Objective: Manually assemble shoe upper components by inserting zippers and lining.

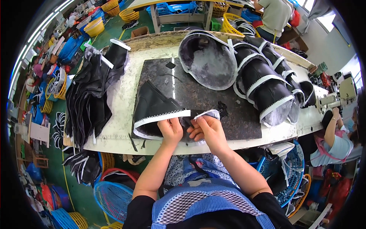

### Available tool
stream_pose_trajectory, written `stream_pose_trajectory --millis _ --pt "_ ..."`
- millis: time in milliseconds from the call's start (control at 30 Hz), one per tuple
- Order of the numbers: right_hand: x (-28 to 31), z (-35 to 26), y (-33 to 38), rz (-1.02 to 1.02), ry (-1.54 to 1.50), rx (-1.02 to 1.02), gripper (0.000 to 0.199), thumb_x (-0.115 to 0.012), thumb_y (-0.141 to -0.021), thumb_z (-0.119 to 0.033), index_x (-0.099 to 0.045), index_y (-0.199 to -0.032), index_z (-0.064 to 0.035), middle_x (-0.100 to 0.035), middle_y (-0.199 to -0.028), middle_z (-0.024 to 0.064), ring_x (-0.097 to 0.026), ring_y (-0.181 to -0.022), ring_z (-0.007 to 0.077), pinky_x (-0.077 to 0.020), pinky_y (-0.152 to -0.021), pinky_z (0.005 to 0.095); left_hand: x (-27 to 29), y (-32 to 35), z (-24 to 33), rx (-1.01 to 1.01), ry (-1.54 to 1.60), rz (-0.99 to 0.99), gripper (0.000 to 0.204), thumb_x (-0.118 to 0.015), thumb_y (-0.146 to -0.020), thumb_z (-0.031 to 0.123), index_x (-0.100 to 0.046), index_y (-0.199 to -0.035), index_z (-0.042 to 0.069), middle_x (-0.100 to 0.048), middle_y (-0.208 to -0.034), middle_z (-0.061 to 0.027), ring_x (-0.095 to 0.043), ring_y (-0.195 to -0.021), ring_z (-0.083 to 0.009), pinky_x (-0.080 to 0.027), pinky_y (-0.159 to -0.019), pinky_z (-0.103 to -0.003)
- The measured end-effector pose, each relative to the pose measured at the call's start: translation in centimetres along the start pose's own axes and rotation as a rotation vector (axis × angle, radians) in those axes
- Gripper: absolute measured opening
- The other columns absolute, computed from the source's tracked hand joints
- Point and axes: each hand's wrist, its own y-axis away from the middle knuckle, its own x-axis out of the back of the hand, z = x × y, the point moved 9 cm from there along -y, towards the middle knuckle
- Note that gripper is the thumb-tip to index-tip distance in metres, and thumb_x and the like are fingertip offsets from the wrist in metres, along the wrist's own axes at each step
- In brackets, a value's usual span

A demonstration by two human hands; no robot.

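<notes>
the left hand (171,129) pinches the white zigzag tape (164,116) that runs along the edge of a black boot piece (152,103). its fingers are closed tight on the tape, near the tape's right end. the right hand (207,131) is just beside it, almost touching. its fingers are pinched on a short loose bit of white tape (207,113) that sticks up and to the right.

the black boot piece lies flat on a dark mat (213,99) at the front edge of the desk (122,95), right in front of the person. its white-trimmed edge points toward the person.

on the far side of the mat lies a big boot piece with grey fur inside (207,61) and a white rim. to the right of it a row of black boot pieces with white bands (267,84) lies one against the next, going off toward the right end of the desk. on the left side of the desk a pile of black pieces (89,99) hangs over the edge.

below the desk, blue baskets (112,196) stand on the green floor (76,191). yellow baskets (94,26) stand far off at the top left. another person in a light shirt (274,15) stands at the top, behind the desk. a third person (335,141) sits at the right by a sewing machine (337,97).
</notes>
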Motion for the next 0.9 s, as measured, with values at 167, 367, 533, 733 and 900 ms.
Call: stream_pose_trajectory --millis 167,367,533,733,900 --pt "-1.9 2.6 0.2 -0.143 -0.382 -0.213 0.019 -0.052 -0.099 -0.017 -0.061 -0.098 -0.0009 -0.068 -0.087 0.0085 -0.064 -0.071 0.0115 -0.0514 -0.062 0.0221 0.8 0.0 0.3 0.054 0.067 0.069 0.014 -0.050 -0.094 0.007 -0.057 -0.097 -0.005 -0.065 -0.080 -0.0111 -0.063 -0.071 -0.0171 -0.048 -0.063 -0.029" --pt "-5.0 2.9 1.7 -0.216 -0.659 -0.348 0.018 -0.056 -0.097 -0.015 -0.063 -0.104 0.0003 -0.069 -0.092 0.0085 -0.067 -0.079 0.0110 -0.0560 -0.067 0.0181 1.6 -0.8 1.4 0.218 0.243 -0.025 0.015 -0.051 -0.097 0.008 -0.059 -0.098 -0.005 -0.068 -0.089 -0.0134 -0.064 -0.074 -0.0130 -0.050 -0.066 -0.025" --pt "-3.1 -0.4 -0.4 -0.192 -0.927 -0.318 0.019 -0.056 -0.096 -0.015 -0.060 -0.107 0.0012 -0.069 -0.097 0.0100 -0.068 -0.086 0.0121 -0.0581 -0.072 0.0179 4.6 -3.0 4.6 0.561 0.160 -0.345 0.022 -0.055 -0.098 0.017 -0.061 -0.096 -0.004 -0.068 -0.076 -0.0125 -0.064 -0.057 -0.0163 -0.053 -0.054 -0.026" --pt "-6.8 -2.8 0.1 -0.170 -0.365 0.007 0.018 -0.063 -0.094 -0.020 -0.067 -0.095 -0.0026 -0.068 -0.085 0.0048 -0.061 -0.074 0.0082 -0.0512 -0.072 0.0229 5.5 0.2 5.5 0.764 0.290 -0.492 0.017 -0.058 -0.096 0.016 -0.063 -0.096 -0.001 -0.063 -0.068 -0.0080 -0.058 -0.049 -0.0117 -0.046 -0.046 -0.022" --pt "-7.9 -2.7 0.7 -0.216 -0.310 0.021 0.016 -0.065 -0.092 -0.019 -0.068 -0.093 -0.0032 -0.068 -0.087 0.0017 -0.062 -0.079 0.0074 -0.0512 -0.076 0.0237 6.1 0.6 5.9 0.733 0.253 -0.477 0.016 -0.058 -0.097 0.015 -0.062 -0.097 0.000 -0.062 -0.068 -0.0082 -0.059 -0.051 -0.0126 -0.046 -0.047 -0.023"
